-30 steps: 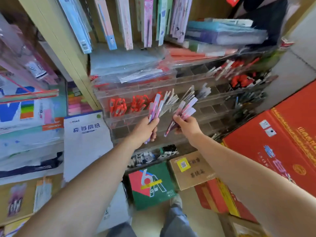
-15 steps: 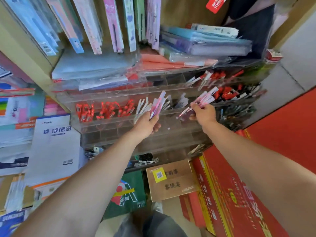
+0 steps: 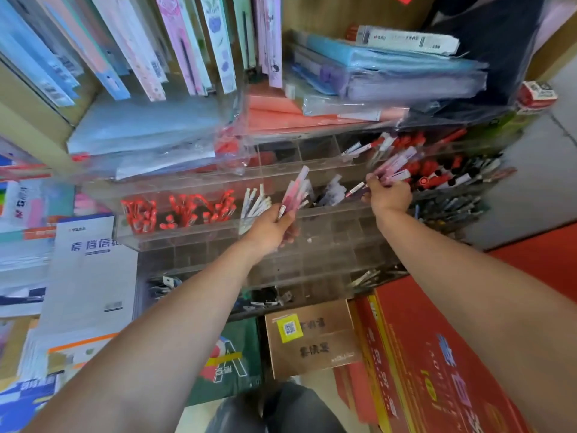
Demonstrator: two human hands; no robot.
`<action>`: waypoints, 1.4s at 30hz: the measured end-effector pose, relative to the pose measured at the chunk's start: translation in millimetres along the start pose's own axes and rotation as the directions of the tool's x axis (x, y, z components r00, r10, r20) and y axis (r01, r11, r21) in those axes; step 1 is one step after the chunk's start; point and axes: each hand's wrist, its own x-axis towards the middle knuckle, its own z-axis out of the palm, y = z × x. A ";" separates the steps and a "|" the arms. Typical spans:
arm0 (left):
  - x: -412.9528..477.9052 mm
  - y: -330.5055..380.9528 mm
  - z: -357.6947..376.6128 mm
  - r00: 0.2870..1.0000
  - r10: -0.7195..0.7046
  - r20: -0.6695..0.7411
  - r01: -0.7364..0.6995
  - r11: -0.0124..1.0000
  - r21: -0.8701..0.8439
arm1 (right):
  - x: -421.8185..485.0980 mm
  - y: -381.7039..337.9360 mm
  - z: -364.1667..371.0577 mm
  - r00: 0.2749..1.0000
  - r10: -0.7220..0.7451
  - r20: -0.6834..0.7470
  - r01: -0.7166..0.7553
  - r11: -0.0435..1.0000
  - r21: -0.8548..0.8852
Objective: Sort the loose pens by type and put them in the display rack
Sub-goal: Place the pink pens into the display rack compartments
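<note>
- Forearms reach forward from the bottom of the head view; both hands are closed around pens in front of the clear display rack [image 3: 175, 242].
- Left hand [image 3: 268, 229]: fingers curled shut around a small bundle of pink pens [image 3: 296, 195], gripped at the lower ends, with the upper ends fanning up over the middle tier near the white pens [image 3: 254, 203].
- Right hand [image 3: 388, 195]: also closed, holding a second fan of pink and white pens [image 3: 392, 170] near mid-barrel (exact count not readable, picture blurred). Its tips point up and right toward the compartments of red-capped pens [image 3: 427, 175].
- Handling judgement: pens look light and stiff, with smooth plastic barrels likely to slide against each other in a bundle. A loose fan could shed one.
- Best hold is probably a pinch at mid-barrel on a single pen, with the rest kept clamped in the palm.
- Farther left in the same tier are red pens [image 3: 178, 210], already sorted.
- Rack dividers appear thin and clear (edges hard to see), so pens should be lowered in end-first rather than dropped.
</note>
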 end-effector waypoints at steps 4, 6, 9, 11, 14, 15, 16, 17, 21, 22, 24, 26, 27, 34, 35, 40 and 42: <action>1.0 0.9 -0.9 1.000 -0.016 0.022 0.016 1.000 0.025 | -0.4 -2.0 7.5 1.000 -0.027 0.003 0.026 0.998 0.059; 3.7 0.5 -2.0 0.999 -0.016 0.031 0.016 1.000 0.013 | 1.1 -2.4 10.5 0.999 -0.026 0.031 0.024 0.998 0.064; 7.9 -0.6 -4.3 0.999 -0.021 0.034 0.020 1.000 0.019 | 4.6 2.4 13.5 0.997 0.045 0.066 -0.046 0.999 0.008; 8.1 -1.0 -6.4 0.999 -0.022 0.040 0.021 0.999 0.031 | 5.8 6.8 15.4 0.994 0.078 0.078 -0.079 0.997 0.009; 6.7 -1.8 -8.4 0.998 -0.032 0.051 0.030 0.999 0.042 | 6.1 8.4 15.2 0.995 0.088 0.043 -0.088 0.996 0.006; 6.2 -1.9 -8.9 0.998 -0.036 0.052 0.034 0.998 0.043 | 6.4 7.8 14.3 0.996 0.090 0.016 -0.090 0.996 0.006; 5.8 -2.2 -9.2 0.998 -0.040 0.052 0.037 0.998 0.042 | 8.9 9.1 14.1 0.996 0.087 -0.005 -0.087 0.996 0.012; 5.2 -2.4 -9.6 0.998 -0.043 0.051 0.041 0.998 0.041 | 10.5 9.9 13.8 0.995 0.097 -0.010 -0.097 0.995 0.003; 3.1 -2.3 -11.6 0.996 -0.053 0.067 0.051 0.998 0.040 | 11.2 11.2 15.9 0.986 0.150 0.075 -0.148 0.989 -0.028; 2.6 -2.2 -12.1 0.996 -0.054 0.071 0.051 0.998 0.043 | 9.6 10.5 16.4 0.983 0.160 0.095 -0.158 0.987 -0.025; 0.9 -1.7 -13.8 0.995 -0.054 0.080 0.050 0.998 0.042 | 8.6 11.8 17.4 0.979 0.159 0.130 -0.161 0.987 0.005; -0.7 0.0 -14.6 0.994 -0.056 0.092 0.053 0.998 0.034 | 7.1 11.9 16.8 0.980 0.134 0.147 -0.139 0.990 0.030; -1.9 1.2 -15.0 0.994 -0.057 0.096 0.054 0.998 0.032 | 5.6 10.4 15.5 0.978 0.135 0.158 -0.146 0.988 0.058; -10.3 10.6 -12.9 0.993 -0.048 0.103 0.043 0.998 0.051 | 0.9 14.7 10.0 0.999 0.035 -0.031 -0.034 0.999 0.030; -11.9 12.5 -12.2 0.993 -0.046 0.104 0.040 0.998 0.054 | -8.2 12.1 8.5 0.998 -0.022 -0.052 0.022 1.000 0.016; -20.3 21.3 -5.5 0.985 -0.035 0.168 0.017 0.994 0.108 | -46.0 7.5 1.2 0.904 -0.051 0.424 0.008 0.995 0.104; -21.3 21.1 -1.0 0.971 -0.039 0.236 0.001 0.987 0.158 | -58.0 6.2 0.0 0.769 0.023 0.639 -0.077 0.995 0.056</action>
